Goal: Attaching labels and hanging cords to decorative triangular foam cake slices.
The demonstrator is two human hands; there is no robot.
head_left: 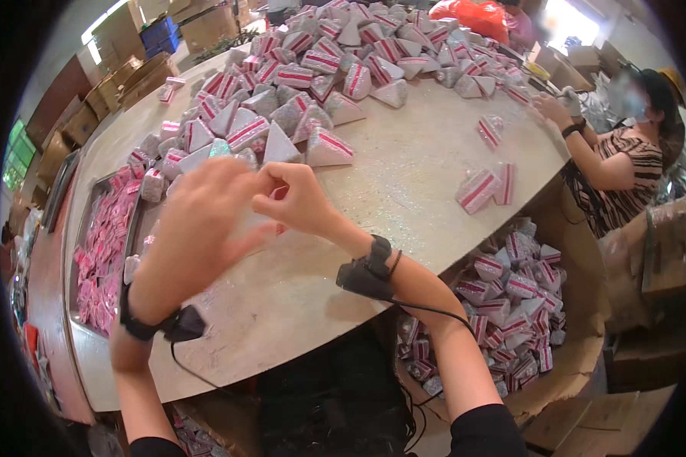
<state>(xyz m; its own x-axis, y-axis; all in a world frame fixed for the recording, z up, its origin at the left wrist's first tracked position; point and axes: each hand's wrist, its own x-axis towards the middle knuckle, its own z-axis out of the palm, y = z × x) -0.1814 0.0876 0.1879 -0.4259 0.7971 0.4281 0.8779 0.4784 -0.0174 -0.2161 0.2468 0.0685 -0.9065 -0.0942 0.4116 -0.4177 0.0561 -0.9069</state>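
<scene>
Over the near part of the table my left hand (206, 221) is raised, blurred by motion, its back toward me and its thumb apart from the fingers. It looks open, and I see nothing held in it. Touching or nearly touching it, my right hand (301, 199) has thumb and forefinger curled into a ring. A bit of pink shows inside that ring; whether it is held or lies behind cannot be told. Just beyond both hands begins a heap of glittery white wedge-shaped packets (329, 147) with pink stripes. A tray (135, 221) of small pink packets (103, 255) stands left of my left hand.
Below the table's right edge, a large cardboard box (587, 335) holds many striped wedges (503, 305). A few loose wedges (476, 190) lie on the right of the table (404, 213). A co-worker (617, 152) works at the right edge. Cables hang from bands on my wrists.
</scene>
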